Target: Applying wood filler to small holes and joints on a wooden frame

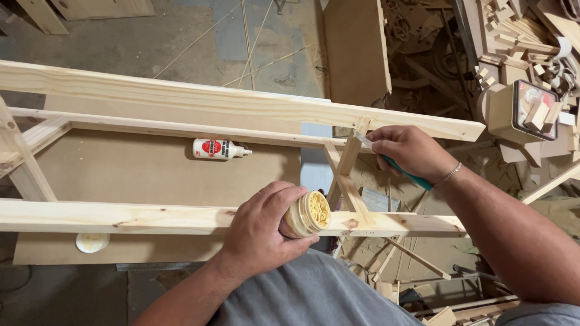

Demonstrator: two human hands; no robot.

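Holding an open jar of yellow filler [308, 213], my left hand [263, 229] has its grip wrapped around the jar's side, the mouth tipped toward two o'clock so I can see the crumbly yellow paste inside. The jar sits at about six o'clock in my view, just over the near pine rail [121, 218] of a wooden frame.

My right hand [411, 151], at about two o'clock from the jar, has its grip closed on a putty knife [396, 164] with a teal handle; the pale blade tip touches the joint where a short diagonal brace [349, 154] meets the far rail [241, 105]. A thin bracelet [448, 175] shows on that wrist.

A second diagonal brace [350, 190] runs from the thin middle rail [181, 128] down to the near rail, ending just right of the jar, where a darker patch marks the wood. At nine o'clock, more angled pieces [30, 145] tie the rails together.

Under the frame lies a brown board serving as the desk [151, 175]. On it, at eleven o'clock from the jar, a white glue bottle [219, 149] with a red label lies on its side, nozzle pointing to three o'clock. At eight o'clock, a round pale lid [92, 242] rests below the near rail.

Toward one and two o'clock, offcuts and scrap wood [519, 54] are heaped, and an upright brown panel [356, 48] stands at twelve.
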